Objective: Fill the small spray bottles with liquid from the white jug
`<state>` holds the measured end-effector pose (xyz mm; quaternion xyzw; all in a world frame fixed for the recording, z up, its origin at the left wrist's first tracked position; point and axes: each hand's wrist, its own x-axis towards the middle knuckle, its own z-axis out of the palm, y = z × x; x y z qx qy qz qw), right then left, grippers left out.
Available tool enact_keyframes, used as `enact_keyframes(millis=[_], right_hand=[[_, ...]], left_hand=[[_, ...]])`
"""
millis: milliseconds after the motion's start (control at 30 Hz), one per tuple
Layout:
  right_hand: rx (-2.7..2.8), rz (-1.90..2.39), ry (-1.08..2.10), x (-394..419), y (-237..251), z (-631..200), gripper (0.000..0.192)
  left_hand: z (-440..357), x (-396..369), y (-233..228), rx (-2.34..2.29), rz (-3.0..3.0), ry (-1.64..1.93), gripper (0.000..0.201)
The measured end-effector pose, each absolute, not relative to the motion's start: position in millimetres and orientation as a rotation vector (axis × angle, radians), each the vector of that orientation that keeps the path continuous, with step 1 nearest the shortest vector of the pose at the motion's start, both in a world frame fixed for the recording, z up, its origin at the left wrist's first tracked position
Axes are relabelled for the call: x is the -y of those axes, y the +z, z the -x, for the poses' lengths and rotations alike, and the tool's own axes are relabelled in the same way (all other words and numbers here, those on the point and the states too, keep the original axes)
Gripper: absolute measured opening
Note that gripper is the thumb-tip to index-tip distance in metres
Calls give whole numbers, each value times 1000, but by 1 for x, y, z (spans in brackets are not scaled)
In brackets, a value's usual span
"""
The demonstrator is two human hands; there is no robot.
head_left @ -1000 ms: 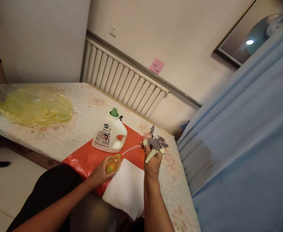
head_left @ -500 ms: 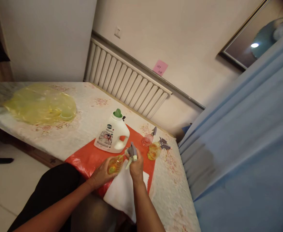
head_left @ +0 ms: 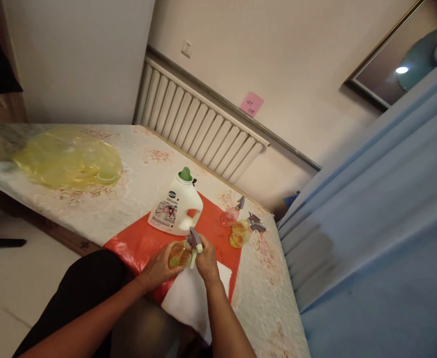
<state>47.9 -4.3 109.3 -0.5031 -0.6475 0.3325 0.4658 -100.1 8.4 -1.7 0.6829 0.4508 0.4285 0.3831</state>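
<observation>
Yellow bottle [head_left: 177, 255] half hidden, gripped by left hand [head_left: 159, 268]; right hand [head_left: 206, 257] fingers clasp grey trigger head [head_left: 193, 240].

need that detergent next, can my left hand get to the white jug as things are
Probably not yet: the left hand is wrapped around the small yellow bottle. The white jug stands just beyond, nothing between.

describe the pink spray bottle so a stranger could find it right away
Start at the orange mat on the table. At its far right edge stand two small spray bottles; the pink spray bottle is the one nearer the white detergent jug. Its neighbour, the yellow spray bottle, is amber-tinted.
</observation>
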Motion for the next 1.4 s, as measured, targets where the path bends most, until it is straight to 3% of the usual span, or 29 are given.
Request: enact_keyframes(millis=[267, 600, 933, 1267, 1400], right_hand=[[1542, 1298, 758, 1, 104, -44, 8], [1416, 1382, 594, -1, 86, -33, 14], [1494, 1272, 769, 3, 95, -40, 13], [1625, 1172, 884, 0, 101, -53, 33], [1640, 1162, 917, -2, 102, -55, 31]], left_hand=[[98, -9, -6, -1170, -1750, 1105, 66], [99, -11, -8, -1170, -1807, 1091, 62], [97, -14, -17, -1168, -1805, 1130, 67], [98, -13, -14, -1174, -1821, 1135, 64], [98, -13, -14, -1174, -1820, 1121, 62]])
